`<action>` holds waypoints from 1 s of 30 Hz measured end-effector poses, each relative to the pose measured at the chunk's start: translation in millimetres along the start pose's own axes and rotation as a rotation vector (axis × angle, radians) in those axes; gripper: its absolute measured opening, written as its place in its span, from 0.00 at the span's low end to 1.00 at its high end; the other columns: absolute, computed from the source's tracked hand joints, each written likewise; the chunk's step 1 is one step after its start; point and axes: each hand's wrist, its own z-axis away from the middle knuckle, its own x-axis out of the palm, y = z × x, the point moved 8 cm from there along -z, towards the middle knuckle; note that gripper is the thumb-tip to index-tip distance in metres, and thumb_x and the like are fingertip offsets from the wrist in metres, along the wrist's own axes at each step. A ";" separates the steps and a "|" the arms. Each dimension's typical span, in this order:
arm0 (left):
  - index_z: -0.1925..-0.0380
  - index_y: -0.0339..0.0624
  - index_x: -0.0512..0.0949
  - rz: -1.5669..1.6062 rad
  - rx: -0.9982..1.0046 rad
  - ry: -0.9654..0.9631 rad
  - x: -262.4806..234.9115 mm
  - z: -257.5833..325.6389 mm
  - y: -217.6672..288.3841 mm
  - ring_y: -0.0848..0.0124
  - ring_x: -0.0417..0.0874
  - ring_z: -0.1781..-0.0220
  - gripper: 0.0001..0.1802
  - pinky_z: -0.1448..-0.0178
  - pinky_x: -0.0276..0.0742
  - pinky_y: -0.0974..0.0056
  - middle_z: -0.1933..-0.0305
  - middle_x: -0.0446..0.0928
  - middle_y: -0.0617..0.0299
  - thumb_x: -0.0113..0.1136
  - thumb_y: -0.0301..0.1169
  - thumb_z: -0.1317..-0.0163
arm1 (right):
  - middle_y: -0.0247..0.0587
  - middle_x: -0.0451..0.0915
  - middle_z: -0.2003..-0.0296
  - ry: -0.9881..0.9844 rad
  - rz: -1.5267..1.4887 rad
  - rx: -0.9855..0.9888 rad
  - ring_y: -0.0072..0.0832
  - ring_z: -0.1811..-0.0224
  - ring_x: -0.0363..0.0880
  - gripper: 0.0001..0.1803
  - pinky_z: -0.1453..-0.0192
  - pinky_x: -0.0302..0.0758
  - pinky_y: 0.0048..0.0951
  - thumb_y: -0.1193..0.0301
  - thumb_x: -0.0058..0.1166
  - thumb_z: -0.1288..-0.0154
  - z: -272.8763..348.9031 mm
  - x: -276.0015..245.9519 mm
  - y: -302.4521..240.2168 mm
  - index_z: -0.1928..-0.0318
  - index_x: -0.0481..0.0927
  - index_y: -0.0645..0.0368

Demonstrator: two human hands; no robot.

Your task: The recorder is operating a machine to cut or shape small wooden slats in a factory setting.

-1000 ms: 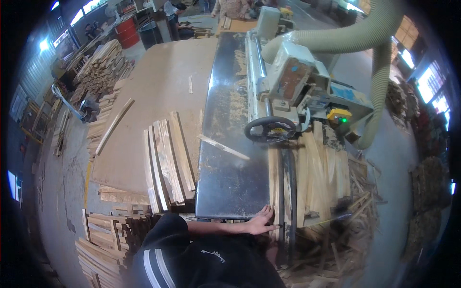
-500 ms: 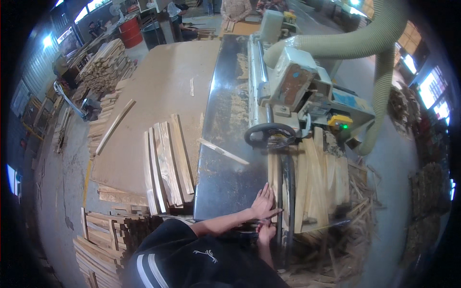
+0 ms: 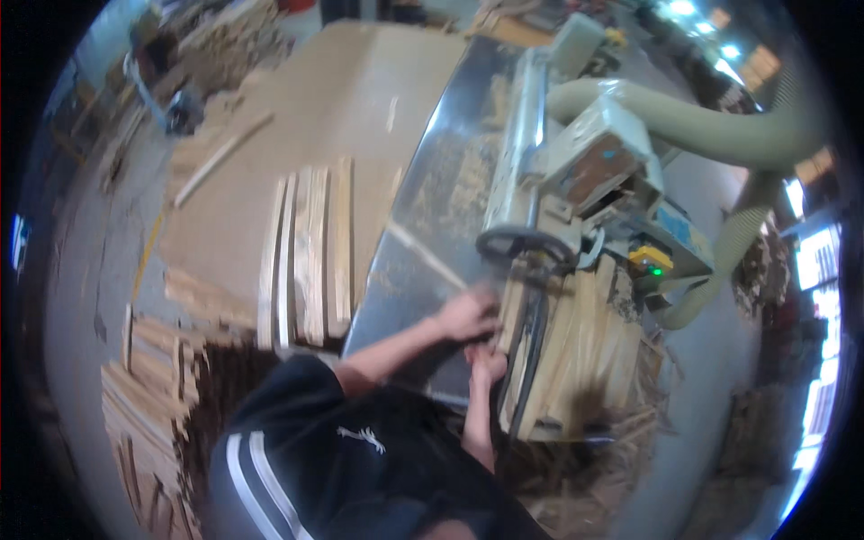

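- Wood right in the thick of it: pale strip [image 3: 511,306] lengthwise at the right edge of the shiny metal table [image 3: 382,297], alongside the dark rail [image 3: 533,342] and just beside both hands.
- Over to the left hand [image 3: 470,315]: out across the metal table, close to the pale strip, fingers bent but badly blurred; cannot tell whether gripping anything.
- Now to the right hand [image 3: 487,364]: just below the left, near the dark rail, fingers curled in; cannot tell what, if anything, between them.
- Straight ahead, black handwheel [image 3: 504,232] at the front of the pale machine [image 3: 598,153], with fat ribbed hose [image 3: 711,126] off to the right.
- Bright green light [image 3: 657,271] on the yellow control box [image 3: 648,256]!
- Right of the dark rail, pile of light strips [image 3: 589,333], packed close.
- On the metal table, loose stick [image 3: 427,255], slanting toward the left hand, with sawdust [image 3: 454,184] farther up.
- Across to the left: row of strips [image 3: 311,252] on the brown board [image 3: 360,81], lone stick [image 3: 220,160] slanting beyond.
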 end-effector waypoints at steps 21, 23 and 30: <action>0.52 0.25 0.83 0.318 -0.469 1.084 -158.2 199.3 -106.5 0.56 0.77 0.34 0.20 0.30 0.72 0.55 0.28 0.71 0.45 0.60 0.36 0.30 | 0.46 0.87 0.59 -0.581 0.132 -0.313 0.27 0.58 0.88 0.21 0.56 0.83 0.31 0.69 0.61 0.26 160.9 33.8 -53.1 0.36 0.76 0.61; 0.45 0.26 0.80 0.554 -0.498 1.004 -118.3 203.3 -117.9 0.63 0.75 0.33 0.21 0.31 0.71 0.56 0.37 0.77 0.48 0.53 0.35 0.26 | 0.49 0.86 0.54 -0.567 0.135 -0.398 0.28 0.56 0.88 0.28 0.55 0.83 0.32 0.68 0.63 0.27 189.6 29.0 -94.2 0.31 0.71 0.59; 0.32 0.39 0.69 1.922 -0.529 0.469 -0.2 154.4 -39.0 0.51 0.78 0.35 0.40 0.31 0.74 0.42 0.33 0.75 0.49 0.33 0.62 0.22 | 0.52 0.83 0.50 -0.353 0.337 -0.735 0.38 0.57 0.86 0.34 0.53 0.81 0.35 0.70 0.71 0.37 226.6 -32.7 -117.8 0.31 0.75 0.59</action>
